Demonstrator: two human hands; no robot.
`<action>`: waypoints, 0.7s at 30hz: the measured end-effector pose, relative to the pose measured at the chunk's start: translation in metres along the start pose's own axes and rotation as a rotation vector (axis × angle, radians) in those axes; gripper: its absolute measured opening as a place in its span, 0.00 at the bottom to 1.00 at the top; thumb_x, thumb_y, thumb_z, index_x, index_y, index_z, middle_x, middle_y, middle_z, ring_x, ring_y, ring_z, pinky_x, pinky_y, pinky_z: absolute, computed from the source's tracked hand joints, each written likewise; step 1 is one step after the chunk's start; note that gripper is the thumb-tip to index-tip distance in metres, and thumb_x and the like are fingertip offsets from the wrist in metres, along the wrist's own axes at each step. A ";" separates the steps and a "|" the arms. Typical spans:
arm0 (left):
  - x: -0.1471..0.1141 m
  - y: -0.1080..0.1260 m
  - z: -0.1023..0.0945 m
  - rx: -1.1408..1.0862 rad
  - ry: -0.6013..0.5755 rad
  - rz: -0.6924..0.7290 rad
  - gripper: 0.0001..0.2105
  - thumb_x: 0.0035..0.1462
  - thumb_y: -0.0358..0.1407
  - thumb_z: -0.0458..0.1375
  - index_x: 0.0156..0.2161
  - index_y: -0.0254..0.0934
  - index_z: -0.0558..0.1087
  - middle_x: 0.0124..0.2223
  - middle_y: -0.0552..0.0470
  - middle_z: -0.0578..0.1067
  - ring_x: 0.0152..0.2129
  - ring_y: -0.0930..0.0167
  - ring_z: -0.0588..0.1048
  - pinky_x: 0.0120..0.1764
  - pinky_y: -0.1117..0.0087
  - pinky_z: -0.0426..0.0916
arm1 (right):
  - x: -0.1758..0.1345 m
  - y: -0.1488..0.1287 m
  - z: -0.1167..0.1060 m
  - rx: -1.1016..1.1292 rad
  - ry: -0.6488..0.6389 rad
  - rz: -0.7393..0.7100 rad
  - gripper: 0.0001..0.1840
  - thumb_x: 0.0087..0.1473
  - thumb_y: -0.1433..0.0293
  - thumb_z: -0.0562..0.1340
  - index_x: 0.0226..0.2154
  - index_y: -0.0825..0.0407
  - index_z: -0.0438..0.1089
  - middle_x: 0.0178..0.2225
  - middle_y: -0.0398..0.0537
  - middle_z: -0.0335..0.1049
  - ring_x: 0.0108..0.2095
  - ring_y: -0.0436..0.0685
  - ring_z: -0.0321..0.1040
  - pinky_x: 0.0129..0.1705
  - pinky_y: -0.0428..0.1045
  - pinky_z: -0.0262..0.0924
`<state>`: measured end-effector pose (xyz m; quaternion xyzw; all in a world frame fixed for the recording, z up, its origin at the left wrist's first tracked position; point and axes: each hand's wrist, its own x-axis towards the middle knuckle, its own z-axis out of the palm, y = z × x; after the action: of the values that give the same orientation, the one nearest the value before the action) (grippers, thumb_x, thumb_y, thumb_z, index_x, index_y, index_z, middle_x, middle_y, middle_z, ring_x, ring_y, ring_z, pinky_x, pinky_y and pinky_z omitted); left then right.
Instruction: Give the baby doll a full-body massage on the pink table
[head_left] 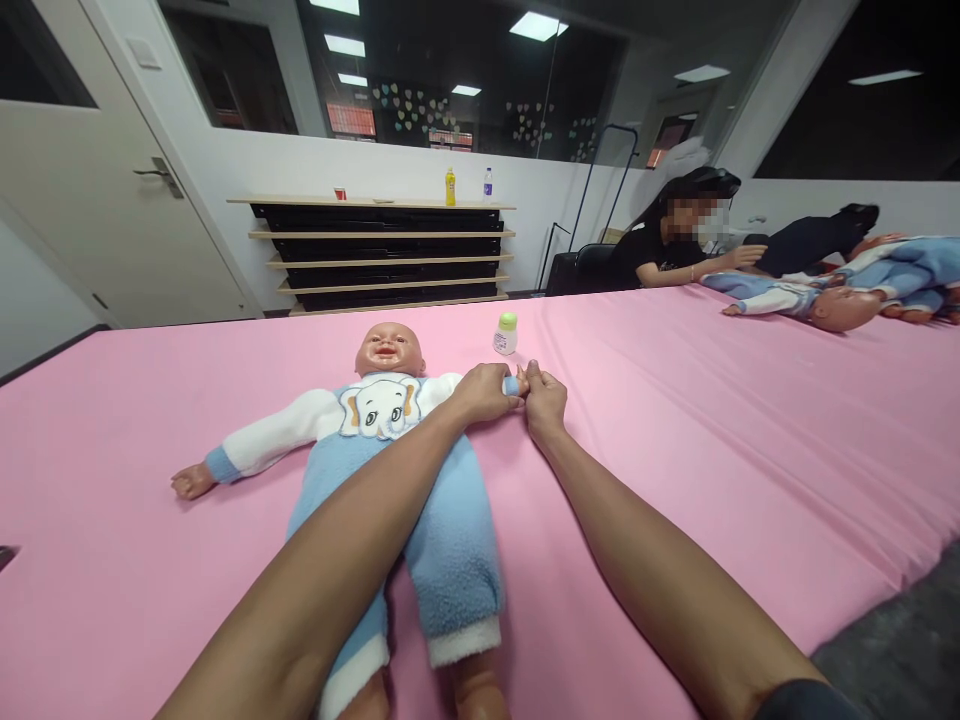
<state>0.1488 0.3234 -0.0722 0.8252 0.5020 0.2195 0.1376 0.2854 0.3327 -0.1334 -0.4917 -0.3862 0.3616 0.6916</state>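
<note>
A baby doll (457,500) in a blue and white fleece outfit with an elephant face on the chest lies on its back on the pink sheet. My left hand (484,393) reaches across its body and is closed around the doll's outstretched arm near the blue cuff. Just beyond the cuff, my right hand (546,400) pinches the doll's small hand (523,380) between thumb and fingers. The doll's other arm (277,440) lies stretched out to the left. A small white bottle with a green cap (506,335) stands upright a little beyond my hands.
The pink-covered table (675,450) spans the view. On the right, a person in black (660,240) sits by another doll (795,298), with more dolls (915,270) beyond. A low shelf (382,235) holding two bottles stands against the wall. A dark object (6,555) lies at the left edge.
</note>
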 end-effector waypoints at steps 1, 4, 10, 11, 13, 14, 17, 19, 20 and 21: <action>0.000 0.000 0.000 0.003 0.001 -0.002 0.18 0.47 0.47 0.65 0.39 0.37 0.73 0.39 0.47 0.78 0.35 0.62 0.76 0.30 0.69 0.62 | 0.000 0.000 0.000 0.020 0.003 0.015 0.31 0.52 0.41 0.59 0.22 0.53 0.66 0.23 0.45 0.67 0.24 0.51 0.63 0.27 0.46 0.61; 0.001 -0.002 0.002 0.014 0.005 -0.008 0.19 0.46 0.47 0.65 0.39 0.37 0.73 0.39 0.46 0.78 0.35 0.61 0.76 0.30 0.68 0.62 | 0.000 -0.002 0.000 0.070 -0.041 0.024 0.29 0.52 0.43 0.59 0.28 0.54 0.70 0.27 0.47 0.70 0.27 0.51 0.66 0.28 0.46 0.62; 0.000 -0.003 0.004 0.011 -0.011 0.031 0.18 0.48 0.48 0.64 0.39 0.37 0.73 0.38 0.46 0.78 0.34 0.62 0.76 0.30 0.68 0.62 | -0.002 -0.001 -0.001 -0.006 -0.098 -0.024 0.19 0.43 0.56 0.70 0.28 0.54 0.71 0.24 0.41 0.66 0.24 0.49 0.61 0.27 0.45 0.60; 0.000 -0.002 0.004 0.009 -0.017 0.039 0.18 0.47 0.48 0.64 0.38 0.37 0.73 0.37 0.47 0.78 0.34 0.62 0.76 0.30 0.68 0.62 | -0.001 0.000 -0.001 -0.013 -0.088 -0.019 0.18 0.44 0.55 0.70 0.26 0.53 0.70 0.23 0.41 0.65 0.24 0.49 0.60 0.26 0.45 0.60; 0.001 -0.002 0.004 0.006 -0.027 0.049 0.17 0.47 0.47 0.64 0.38 0.38 0.73 0.37 0.47 0.78 0.34 0.62 0.76 0.30 0.68 0.63 | 0.000 0.002 -0.001 -0.023 -0.072 -0.014 0.19 0.45 0.55 0.69 0.25 0.53 0.69 0.22 0.41 0.65 0.23 0.49 0.60 0.25 0.45 0.58; 0.001 -0.002 0.004 0.006 -0.031 0.052 0.17 0.47 0.47 0.64 0.38 0.38 0.73 0.37 0.47 0.78 0.33 0.63 0.75 0.30 0.68 0.62 | 0.001 0.003 -0.001 -0.029 -0.066 -0.013 0.19 0.46 0.54 0.69 0.24 0.53 0.69 0.22 0.41 0.65 0.23 0.49 0.60 0.25 0.45 0.58; 0.002 -0.002 0.004 0.006 -0.037 0.060 0.16 0.46 0.46 0.65 0.37 0.38 0.73 0.35 0.49 0.78 0.32 0.63 0.75 0.29 0.69 0.62 | 0.003 0.006 -0.002 -0.040 -0.055 -0.014 0.22 0.48 0.52 0.67 0.22 0.53 0.67 0.22 0.42 0.65 0.23 0.49 0.60 0.25 0.45 0.58; 0.002 -0.003 0.004 0.006 -0.036 0.063 0.17 0.45 0.47 0.66 0.37 0.38 0.73 0.35 0.49 0.78 0.32 0.64 0.75 0.28 0.69 0.61 | 0.003 0.007 -0.002 -0.030 -0.050 -0.022 0.24 0.51 0.49 0.64 0.21 0.53 0.65 0.22 0.43 0.66 0.23 0.49 0.60 0.25 0.46 0.58; 0.002 -0.003 0.005 0.006 -0.033 0.061 0.18 0.44 0.47 0.66 0.37 0.38 0.73 0.35 0.49 0.78 0.32 0.64 0.75 0.29 0.69 0.61 | 0.004 0.007 -0.002 -0.017 -0.047 -0.023 0.25 0.52 0.48 0.62 0.21 0.53 0.65 0.22 0.44 0.66 0.23 0.50 0.61 0.25 0.46 0.58; 0.002 -0.004 0.005 0.007 -0.028 0.057 0.18 0.44 0.47 0.66 0.38 0.38 0.73 0.36 0.49 0.78 0.32 0.63 0.75 0.29 0.69 0.61 | 0.004 0.007 -0.001 0.000 -0.041 -0.023 0.26 0.54 0.48 0.61 0.22 0.53 0.65 0.22 0.44 0.67 0.23 0.50 0.62 0.26 0.46 0.59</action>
<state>0.1494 0.3268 -0.0779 0.8426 0.4771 0.2100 0.1354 0.2873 0.3372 -0.1402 -0.4798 -0.4061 0.3634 0.6876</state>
